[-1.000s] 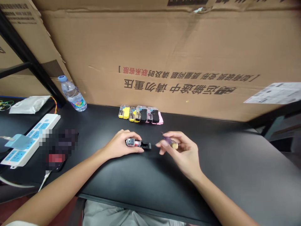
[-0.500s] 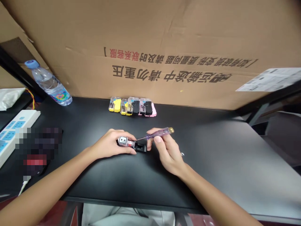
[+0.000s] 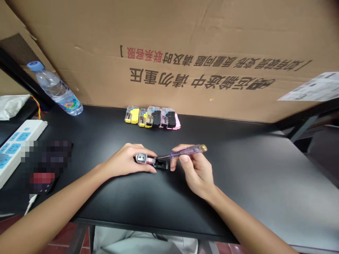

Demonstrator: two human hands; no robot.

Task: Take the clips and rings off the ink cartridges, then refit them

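Observation:
My left hand (image 3: 124, 161) is closed round a small clear-and-black plastic device (image 3: 161, 164), which it holds low at the table's middle. A light end piece with two dark dots faces up between thumb and fingers. In my right hand (image 3: 200, 174) is a screwdriver (image 3: 188, 151) with a clear purple handle and a gold cap. Its thin shaft points left, and the tip meets the device near its black part; the exact contact is too small to make out. Behind my hands stand several similar clear plastic devices with yellow (image 3: 135, 115), black (image 3: 156, 118) and pink (image 3: 178, 123) parts.
A large cardboard box (image 3: 169, 31) walls off the back of the black table (image 3: 127, 204). To the left are a water bottle (image 3: 59, 90), a white power strip (image 3: 25, 141) and a blurred-out dark object (image 3: 50, 158) with a white cable. A metal frame bar (image 3: 304, 123) crosses at right.
The whole view has shifted slightly, so everything sits a little further right. Both hands keep their holds, and the screwdriver tip stays at the device.

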